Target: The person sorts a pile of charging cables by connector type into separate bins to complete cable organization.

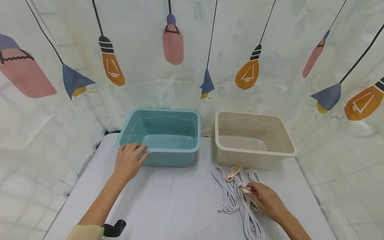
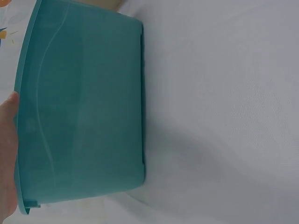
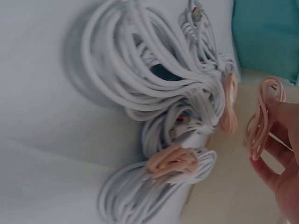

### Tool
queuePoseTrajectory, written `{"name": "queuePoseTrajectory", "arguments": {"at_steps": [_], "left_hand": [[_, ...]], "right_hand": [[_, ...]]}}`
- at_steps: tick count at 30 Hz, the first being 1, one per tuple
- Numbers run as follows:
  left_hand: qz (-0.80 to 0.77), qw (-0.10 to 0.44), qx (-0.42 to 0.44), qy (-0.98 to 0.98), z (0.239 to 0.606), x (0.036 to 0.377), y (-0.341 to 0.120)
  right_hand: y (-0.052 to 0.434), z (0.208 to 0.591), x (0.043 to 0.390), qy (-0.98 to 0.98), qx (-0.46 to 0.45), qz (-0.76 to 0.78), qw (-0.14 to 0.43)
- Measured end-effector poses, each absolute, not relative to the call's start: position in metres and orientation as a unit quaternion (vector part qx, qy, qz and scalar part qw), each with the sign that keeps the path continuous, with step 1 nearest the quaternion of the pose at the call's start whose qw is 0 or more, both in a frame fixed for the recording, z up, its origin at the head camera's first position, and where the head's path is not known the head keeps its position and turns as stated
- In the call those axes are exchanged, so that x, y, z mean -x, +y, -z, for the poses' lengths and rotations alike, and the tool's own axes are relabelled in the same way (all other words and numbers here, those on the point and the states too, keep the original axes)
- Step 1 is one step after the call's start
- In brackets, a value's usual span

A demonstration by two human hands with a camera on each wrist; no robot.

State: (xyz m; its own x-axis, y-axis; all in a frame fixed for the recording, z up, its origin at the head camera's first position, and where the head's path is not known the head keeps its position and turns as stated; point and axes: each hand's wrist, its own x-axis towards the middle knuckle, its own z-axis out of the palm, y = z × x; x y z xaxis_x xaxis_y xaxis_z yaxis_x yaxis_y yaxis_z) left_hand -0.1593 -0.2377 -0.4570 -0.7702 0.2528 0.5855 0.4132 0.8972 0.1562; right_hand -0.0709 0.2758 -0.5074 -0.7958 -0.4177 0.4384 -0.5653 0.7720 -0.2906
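Note:
My left hand (image 1: 128, 163) holds the front rim of a teal plastic bin (image 1: 168, 158) near its left corner, fingers over the edge. In the left wrist view, part of that hand (image 2: 8, 158) shows at the bin's rim. My right hand (image 1: 265, 199) pinches a small coiled peach-coloured cable (image 3: 258, 121) between thumb and fingers, over a pile of cables. Several white cable bundles (image 1: 252, 221) lie in that pile, tied or looped, with another peach cable (image 1: 233, 174) on top. In the right wrist view, further peach coils (image 3: 173, 161) lie on the white ones.
A beige plastic bin (image 1: 255, 156) stands to the right of the teal one, just behind the cables. Both bins are on a white-covered table (image 1: 180, 203). Behind them hangs a curtain (image 1: 144, 90) printed with lamps. A black object (image 1: 115, 229) is by the left forearm.

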Motion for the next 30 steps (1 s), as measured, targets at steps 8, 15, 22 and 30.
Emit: {"name": "queuePoseTrajectory", "arguments": {"at_steps": [8, 15, 22, 30], "left_hand": [[0.152, 0.286, 0.180, -0.929, 0.456, 0.160, -0.236], [0.176, 0.275, 0.171, -0.930, 0.453, 0.159, -0.235], [0.178, 0.289, 0.159, -0.927, 0.454, 0.161, -0.234], [0.182, 0.296, 0.158, -0.924, 0.454, 0.163, -0.233]], "right_hand": [[0.268, 0.486, 0.084, -0.912, -0.284, -0.209, 0.210], [0.258, 0.467, 0.099, -0.906, -0.295, -0.213, 0.217], [0.246, 0.449, 0.115, -0.915, -0.288, -0.213, 0.188], [0.231, 0.429, 0.132, -0.910, -0.300, -0.223, 0.180]]}}
